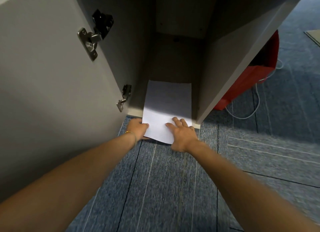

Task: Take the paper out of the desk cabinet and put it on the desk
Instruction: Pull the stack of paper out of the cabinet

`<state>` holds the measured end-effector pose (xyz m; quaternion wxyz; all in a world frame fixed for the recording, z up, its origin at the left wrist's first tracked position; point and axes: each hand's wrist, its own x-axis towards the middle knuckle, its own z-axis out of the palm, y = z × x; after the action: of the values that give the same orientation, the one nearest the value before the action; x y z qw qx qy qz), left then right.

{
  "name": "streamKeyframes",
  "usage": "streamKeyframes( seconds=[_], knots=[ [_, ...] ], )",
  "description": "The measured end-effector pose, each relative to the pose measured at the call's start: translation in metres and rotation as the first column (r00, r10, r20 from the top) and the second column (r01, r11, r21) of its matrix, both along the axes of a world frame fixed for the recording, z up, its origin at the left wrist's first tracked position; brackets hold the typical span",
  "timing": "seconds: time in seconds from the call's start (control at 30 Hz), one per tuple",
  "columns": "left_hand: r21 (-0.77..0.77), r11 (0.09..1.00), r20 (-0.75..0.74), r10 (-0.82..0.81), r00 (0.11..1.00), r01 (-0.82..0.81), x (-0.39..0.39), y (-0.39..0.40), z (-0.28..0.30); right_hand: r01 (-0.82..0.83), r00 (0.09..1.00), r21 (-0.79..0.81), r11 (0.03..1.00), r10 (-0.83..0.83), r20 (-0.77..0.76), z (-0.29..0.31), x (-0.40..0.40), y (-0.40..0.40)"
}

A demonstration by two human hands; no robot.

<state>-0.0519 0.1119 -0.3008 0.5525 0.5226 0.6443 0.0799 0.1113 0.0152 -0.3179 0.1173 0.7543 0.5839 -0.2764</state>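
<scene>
Paper point(167, 108), white sheet, lies centre frame on the desk cabinet point(225, 61) floor, long axis running front-to-back: far short edge deep in the shaded interior, near short edge sticking out past the cabinet's front lip over the blue carpet point(155, 188). Near edge droops a bit toward lower centre.

Left hand point(137, 128) at sheet's near-left corner, thumb on top, fingers seem curled under, pinching the edge; thin bracelet point(129, 133) at wrist. Right hand point(183, 136) lies palm-down on near-right part of sheet, fingers spread flat, pressing on it. Both forearms reach in from lower frame, nearly straight.

Cabinet door point(52, 67) swung open at left, two metal hinges point(90, 41) visible. Red bag point(247, 82) and white cable point(256, 100) right of cabinet.
</scene>
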Motion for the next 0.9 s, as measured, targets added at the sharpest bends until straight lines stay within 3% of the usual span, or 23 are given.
streamKeyframes(
  seconds=[0.07, 0.13, 0.2, 0.27, 0.33, 0.4, 0.43, 0.47, 0.5, 0.6, 0.8, 0.9],
  knots=[
    [0.031, 0.998, -0.032, -0.060, 0.998, 0.061, -0.001, -0.001, 0.004, 0.072, 0.992, 0.020, 0.997, -0.070, -0.103, 0.002, -0.001, -0.002],
    [0.054, 0.994, -0.053, -0.091, 0.994, 0.094, -0.003, -0.002, 0.007, 0.293, 0.931, 0.142, 0.946, -0.248, -0.269, 0.004, -0.004, -0.010],
    [0.045, 0.991, -0.044, -0.120, 0.992, 0.122, -0.007, -0.004, 0.013, 0.535, 0.834, 0.279, 0.797, -0.447, -0.323, 0.003, -0.005, -0.022],
    [0.029, 0.990, -0.035, -0.135, 0.990, 0.136, -0.016, -0.005, 0.016, 0.710, 0.702, 0.289, 0.642, -0.619, -0.351, 0.003, -0.004, -0.034],
    [0.011, 0.989, -0.035, -0.148, 0.988, 0.149, -0.031, -0.009, 0.019, 0.888, 0.440, 0.096, 0.450, -0.769, -0.464, 0.001, -0.004, -0.038],
    [-0.009, 0.985, -0.036, -0.172, 0.984, 0.172, -0.045, -0.015, 0.022, 0.938, 0.037, -0.252, 0.237, -0.793, -0.608, 0.003, -0.004, -0.034],
    [-0.018, 0.982, -0.042, -0.187, 0.981, 0.186, -0.052, -0.019, 0.024, 0.907, -0.110, -0.377, 0.186, -0.761, -0.639, 0.002, -0.004, -0.032],
    [-0.035, 0.979, -0.046, -0.203, 0.978, 0.201, -0.059, -0.022, 0.026, 0.889, -0.158, -0.420, 0.181, -0.740, -0.653, 0.001, -0.005, -0.031],
    [-0.060, 0.975, -0.040, -0.216, 0.976, 0.213, -0.065, -0.024, 0.029, 0.893, -0.146, -0.407, 0.194, -0.729, -0.669, 0.000, -0.006, -0.028],
    [-0.190, 0.957, 0.041, -0.215, 0.976, 0.219, -0.081, -0.025, 0.031, 0.926, 0.036, -0.239, 0.293, -0.699, -0.715, 0.002, -0.015, -0.022],
    [-0.252, 0.964, 0.203, -0.037, 0.979, 0.088, -0.078, -0.020, 0.042, 0.933, 0.066, -0.160, 0.322, -0.592, -0.803, 0.037, -0.027, -0.032],
    [-0.238, 0.970, 0.199, -0.001, 0.980, 0.049, -0.070, -0.027, 0.068, 0.941, 0.110, -0.122, 0.317, -0.624, -0.773, 0.069, -0.025, -0.049]
  ],
)
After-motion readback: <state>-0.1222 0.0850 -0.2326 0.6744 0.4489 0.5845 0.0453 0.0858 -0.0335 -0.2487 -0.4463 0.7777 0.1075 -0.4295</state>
